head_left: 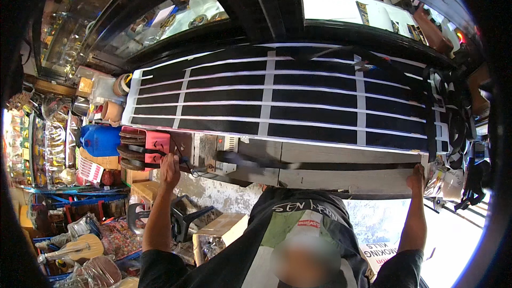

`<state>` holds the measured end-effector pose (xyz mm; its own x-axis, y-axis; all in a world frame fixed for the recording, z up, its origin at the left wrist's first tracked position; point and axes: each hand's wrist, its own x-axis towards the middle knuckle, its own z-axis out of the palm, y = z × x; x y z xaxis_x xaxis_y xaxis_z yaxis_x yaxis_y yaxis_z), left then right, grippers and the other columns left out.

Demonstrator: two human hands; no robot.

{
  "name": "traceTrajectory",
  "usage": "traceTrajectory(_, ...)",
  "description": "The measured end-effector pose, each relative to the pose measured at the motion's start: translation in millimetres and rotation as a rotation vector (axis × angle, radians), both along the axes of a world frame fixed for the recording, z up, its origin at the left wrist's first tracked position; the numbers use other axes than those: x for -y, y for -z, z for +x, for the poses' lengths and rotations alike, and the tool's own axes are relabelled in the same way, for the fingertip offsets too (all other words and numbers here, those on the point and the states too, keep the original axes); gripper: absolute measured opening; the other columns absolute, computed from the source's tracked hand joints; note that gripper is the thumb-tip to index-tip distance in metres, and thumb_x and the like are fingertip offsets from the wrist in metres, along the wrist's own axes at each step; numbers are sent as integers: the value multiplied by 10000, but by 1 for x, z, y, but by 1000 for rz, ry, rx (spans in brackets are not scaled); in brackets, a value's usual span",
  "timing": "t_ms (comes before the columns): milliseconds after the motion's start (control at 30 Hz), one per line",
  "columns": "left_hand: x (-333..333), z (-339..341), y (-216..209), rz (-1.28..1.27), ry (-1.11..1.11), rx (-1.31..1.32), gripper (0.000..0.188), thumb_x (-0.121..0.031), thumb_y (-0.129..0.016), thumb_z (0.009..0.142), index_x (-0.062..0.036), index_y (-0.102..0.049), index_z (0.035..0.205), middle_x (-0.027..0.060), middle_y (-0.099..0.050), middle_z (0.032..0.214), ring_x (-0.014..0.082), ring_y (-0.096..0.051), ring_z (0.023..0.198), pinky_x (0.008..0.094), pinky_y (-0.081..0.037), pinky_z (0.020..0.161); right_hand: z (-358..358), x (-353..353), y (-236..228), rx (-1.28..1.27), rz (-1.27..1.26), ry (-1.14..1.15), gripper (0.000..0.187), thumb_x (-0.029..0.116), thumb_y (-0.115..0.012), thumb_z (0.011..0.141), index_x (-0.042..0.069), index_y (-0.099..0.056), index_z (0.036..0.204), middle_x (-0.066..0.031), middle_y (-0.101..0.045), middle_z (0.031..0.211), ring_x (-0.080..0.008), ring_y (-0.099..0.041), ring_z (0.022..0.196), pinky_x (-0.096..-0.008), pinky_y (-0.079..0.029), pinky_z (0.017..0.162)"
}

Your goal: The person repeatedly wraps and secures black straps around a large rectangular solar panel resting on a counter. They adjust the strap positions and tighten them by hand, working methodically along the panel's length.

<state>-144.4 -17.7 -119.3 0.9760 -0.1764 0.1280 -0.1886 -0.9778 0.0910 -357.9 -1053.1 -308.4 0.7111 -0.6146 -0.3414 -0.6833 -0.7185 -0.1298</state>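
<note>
On the left, my left hand (170,170) is closed beside a pink holder (158,142) with several rolls of dark strap (132,149). A short black length runs from the rolls to its fingertips. Far to the right, my right hand (415,177) pinches the end of a long black strap (352,166) at the bench edge. This strap lies along the grey bench top (320,178); its left part is blurred. Behind it, a long black board (314,96) bears white lengthwise lines and grey cross bands.
A blue jug (100,140) and a brown tape roll (122,85) stand left. Black straps and buckles (456,117) hang at the right. Framed glass panes (373,8) rise behind the board. Cardboard boxes (216,229) and a small guitar (80,248) lie low on the left.
</note>
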Motion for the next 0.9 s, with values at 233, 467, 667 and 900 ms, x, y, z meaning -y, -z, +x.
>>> traceTrajectory(233, 7, 38, -4, 5, -43, -2, 242, -249, -504, 1125, -30, -538, 1027, 223, -604, 983, 468, -586, 990, 588, -424, 812, 6, 25, 33, -14, -259, -179, 684, 108, -633, 831, -3, -538, 1499, -208, -519, 1537, -366, -554, 1388, -394, -469, 1170)
traceTrajectory(467, 1, 45, 18, 24, 12, -92, 226, -235, -559, 1078, -30, -573, 1172, 225, -624, 1108, 481, -581, 1064, 602, -454, 919, -8, 7, 35, 235, -293, -126, 461, 88, -565, 950, -18, -669, 1387, -231, -605, 1444, -391, -562, 1368, -445, -470, 1169)
traceTrajectory(667, -33, -29, 85, 86, -113, -49, 364, -180, -621, 1001, 3, -551, 1307, 269, -607, 1233, 501, -568, 1149, 594, -466, 983, 1, -65, 2, 475, -353, 74, 362, 147, -764, 886, -42, -715, 1190, -262, -678, 1282, -441, -628, 1220, -514, -512, 1079)
traceTrajectory(900, 3, -180, 135, 14, -413, -864, 543, -473, -694, 993, -18, -644, 1285, 327, -686, 1240, 525, -655, 1163, 572, -535, 1002, 19, -60, -4, 528, -371, 69, 304, 123, -699, 774, 19, -669, 1058, -241, -694, 1054, -466, -638, 1077, -548, -516, 988)
